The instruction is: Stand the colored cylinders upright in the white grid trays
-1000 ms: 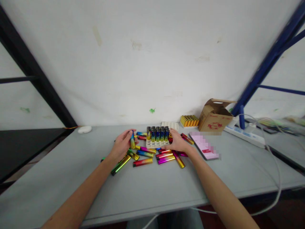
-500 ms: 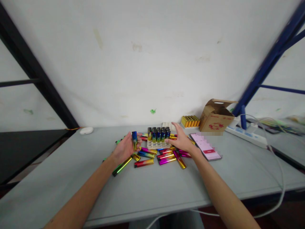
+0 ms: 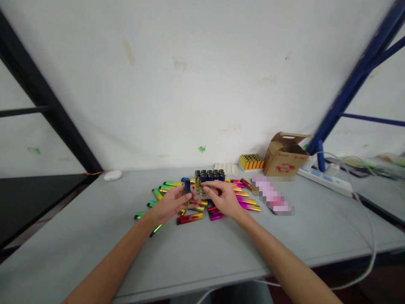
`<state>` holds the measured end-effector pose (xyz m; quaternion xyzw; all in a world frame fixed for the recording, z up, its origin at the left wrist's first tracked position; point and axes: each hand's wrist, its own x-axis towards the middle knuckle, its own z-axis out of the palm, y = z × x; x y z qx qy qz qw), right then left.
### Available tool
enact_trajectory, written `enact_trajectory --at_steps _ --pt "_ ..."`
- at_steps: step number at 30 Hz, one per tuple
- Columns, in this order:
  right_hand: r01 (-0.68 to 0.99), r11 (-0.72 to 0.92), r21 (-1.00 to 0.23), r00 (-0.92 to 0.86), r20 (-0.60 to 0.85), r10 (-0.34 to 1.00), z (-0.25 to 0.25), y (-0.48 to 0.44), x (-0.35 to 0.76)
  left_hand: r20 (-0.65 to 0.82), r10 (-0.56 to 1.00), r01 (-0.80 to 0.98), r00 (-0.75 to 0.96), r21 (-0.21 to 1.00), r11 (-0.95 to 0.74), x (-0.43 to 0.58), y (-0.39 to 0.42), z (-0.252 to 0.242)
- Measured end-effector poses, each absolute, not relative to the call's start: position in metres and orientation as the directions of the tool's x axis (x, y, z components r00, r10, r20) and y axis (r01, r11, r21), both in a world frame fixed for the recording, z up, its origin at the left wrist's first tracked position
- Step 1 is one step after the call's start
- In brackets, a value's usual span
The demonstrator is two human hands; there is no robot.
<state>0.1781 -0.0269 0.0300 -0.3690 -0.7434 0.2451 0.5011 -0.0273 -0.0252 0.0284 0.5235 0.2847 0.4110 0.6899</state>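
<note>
My left hand (image 3: 172,204) is closed on a dark blue lighter (image 3: 187,186), held upright between thumb and fingers just left of the pale holed tray (image 3: 201,195). My right hand (image 3: 223,197) reaches over the front of that tray, thumb and fingertips brought together; whatever they grip is hidden. Several blue and gold lighters (image 3: 209,175) with black tops stand upright in the tray's back rows. Around it lie loose shiny lighters, among them a red and gold one (image 3: 190,218) and a green one (image 3: 157,194).
Behind stand a second pale tray (image 3: 230,169), a block of yellow lighters (image 3: 251,161) and an opened cardboard box (image 3: 285,158). On the right are a phone (image 3: 270,196) and a white power strip (image 3: 327,179) with cables. A small white case (image 3: 112,175) sits far left.
My left hand has moved right, toward the tray, with its lighter. My right hand has come left and down across the tray's front, its spread fingers now drawn together.
</note>
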Motion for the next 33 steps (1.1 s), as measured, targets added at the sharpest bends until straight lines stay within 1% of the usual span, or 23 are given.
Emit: enact_trajectory --at_steps 3,8,9,11,13,14,16,18,20,26,29,33 --pt "0.29 0.614 -0.734 -0.267 0.554 0.788 0.031 -0.027 0.176 0.048 0.845 -0.177 0.533 0.983 0.056 -0.019 -0.026 0.026" --pt "0.231 0.587 -0.776 -0.31 0.513 0.8 0.032 -0.029 0.17 0.029 0.814 -0.043 0.579 0.999 -0.005 -0.008 -0.03 0.027" --pt "0.214 0.582 -0.785 -0.31 0.51 0.802 0.033 -0.029 0.168 0.021 0.816 -0.027 0.578 1.0 -0.007 -0.007 -0.031 0.028" --pt "0.157 0.569 -0.807 -0.252 0.524 0.813 0.035 -0.028 0.167 0.015 0.819 -0.009 0.573 1.0 -0.012 -0.006 -0.033 0.031" --pt "0.045 0.534 -0.844 -0.122 0.526 0.842 0.038 -0.025 0.17 0.023 0.825 -0.018 0.564 1.0 -0.015 -0.008 -0.035 0.033" --pt "-0.043 0.496 -0.867 -0.047 0.498 0.866 0.04 -0.023 0.172 0.03 0.836 -0.026 0.548 0.999 -0.019 -0.01 -0.034 0.034" --pt "-0.264 0.369 -0.891 0.044 0.371 0.927 0.044 -0.018 0.179 0.06 0.872 -0.048 0.486 0.998 -0.042 -0.014 -0.033 0.034" --pt "-0.445 0.201 -0.873 0.002 0.224 0.975 0.048 -0.014 0.187 0.09 0.912 -0.062 0.399 0.996 -0.071 -0.018 -0.03 0.033" --pt "-0.523 0.081 -0.849 -0.067 0.136 0.988 0.05 -0.012 0.196 0.1 0.939 -0.074 0.33 0.994 -0.08 -0.022 -0.026 0.03" --pt "-0.516 -0.117 -0.848 -0.261 0.026 0.965 0.051 -0.011 0.208 0.107 0.976 -0.074 0.192 0.993 -0.095 -0.034 -0.017 0.025" --pt "-0.536 -0.24 -0.809 -0.364 -0.034 0.931 0.05 -0.009 0.208 0.121 0.983 -0.034 0.139 0.992 -0.118 -0.04 -0.012 0.025" --pt "-0.559 -0.321 -0.764 -0.48 -0.018 0.877 0.044 -0.007 0.209 0.125 0.987 0.004 0.104 0.992 -0.126 -0.043 -0.007 0.023"
